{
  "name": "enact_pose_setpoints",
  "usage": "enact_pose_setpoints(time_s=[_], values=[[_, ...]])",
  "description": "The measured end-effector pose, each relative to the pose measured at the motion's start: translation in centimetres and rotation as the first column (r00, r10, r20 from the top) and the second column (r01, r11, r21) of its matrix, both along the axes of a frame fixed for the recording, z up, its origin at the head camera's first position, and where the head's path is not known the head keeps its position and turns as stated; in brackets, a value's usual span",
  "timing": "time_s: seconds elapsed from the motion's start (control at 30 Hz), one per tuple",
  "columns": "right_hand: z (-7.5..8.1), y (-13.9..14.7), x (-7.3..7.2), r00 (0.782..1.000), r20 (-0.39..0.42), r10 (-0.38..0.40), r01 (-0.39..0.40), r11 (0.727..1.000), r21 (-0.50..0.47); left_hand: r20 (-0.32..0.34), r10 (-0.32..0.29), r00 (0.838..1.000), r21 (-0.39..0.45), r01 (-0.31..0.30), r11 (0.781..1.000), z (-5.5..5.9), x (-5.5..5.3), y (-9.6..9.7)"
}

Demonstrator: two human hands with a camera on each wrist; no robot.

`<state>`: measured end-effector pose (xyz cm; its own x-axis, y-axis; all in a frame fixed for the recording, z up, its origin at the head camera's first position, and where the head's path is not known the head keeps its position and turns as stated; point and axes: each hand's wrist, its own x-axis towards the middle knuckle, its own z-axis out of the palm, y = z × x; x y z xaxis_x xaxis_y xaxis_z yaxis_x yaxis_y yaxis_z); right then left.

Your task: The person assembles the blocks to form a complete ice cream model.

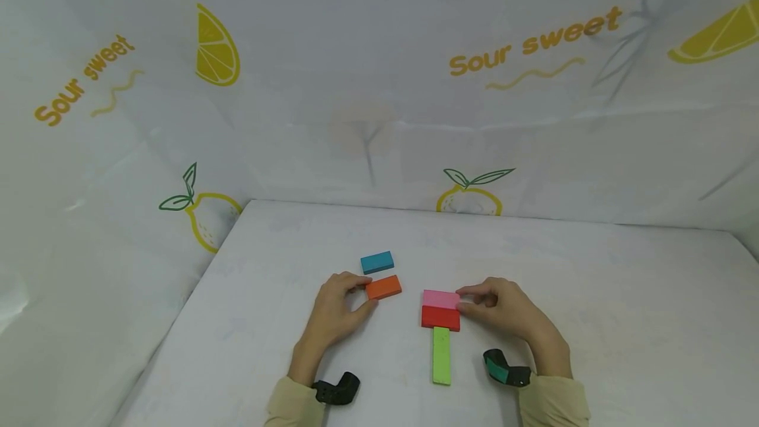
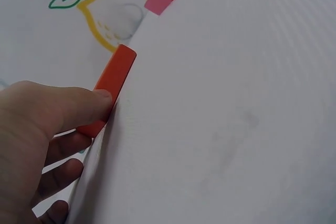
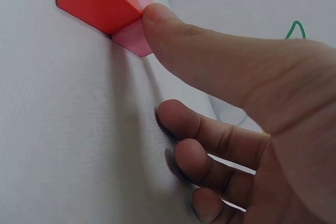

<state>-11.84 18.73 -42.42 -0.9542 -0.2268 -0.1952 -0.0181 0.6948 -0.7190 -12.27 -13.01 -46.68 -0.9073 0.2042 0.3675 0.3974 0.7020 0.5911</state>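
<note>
My left hand (image 1: 332,312) pinches an orange block (image 1: 388,287) between thumb and index finger, low over the table. In the left wrist view the thumb lies along the face of this block, and the other fingers curl behind. With thumb and index finger, my right hand (image 1: 508,310) pinches the right end of a pink block (image 1: 440,299). That block lies flush along the far side of a red block (image 1: 441,317). A light green block (image 1: 441,356) extends from the red one toward me, forming a T shape. The right wrist view shows the thumb at the pink block's end.
A blue block (image 1: 377,263) lies just beyond the orange one. The white table (image 1: 640,321) meets a hanging sheet (image 1: 332,71) printed with lemons and lettering at the back and left. Each wrist wears a dark strapped device.
</note>
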Motion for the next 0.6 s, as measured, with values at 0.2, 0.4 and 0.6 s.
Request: enact_pose_setpoints(time_s=[0.2,0.4,0.6], values=[[0.0,0.1,0.0,1.000,0.000,0.008,-0.008,1.000,-0.001,-0.019,0.009,1.000,0.019,-0.009,1.000,-0.2,0.0,0.8],[0.0,0.0,0.0,1.000,0.003,0.008,-0.008,1.000,0.002,-0.044,0.029,0.999,0.034,-0.027,0.999,-0.5,0.0,1.5],[0.0,0.1,-0.1,1.000,0.000,0.008,-0.008,1.000,0.005,-0.057,0.037,0.998,0.038,-0.035,0.999,-0.6,0.1,2.0]])
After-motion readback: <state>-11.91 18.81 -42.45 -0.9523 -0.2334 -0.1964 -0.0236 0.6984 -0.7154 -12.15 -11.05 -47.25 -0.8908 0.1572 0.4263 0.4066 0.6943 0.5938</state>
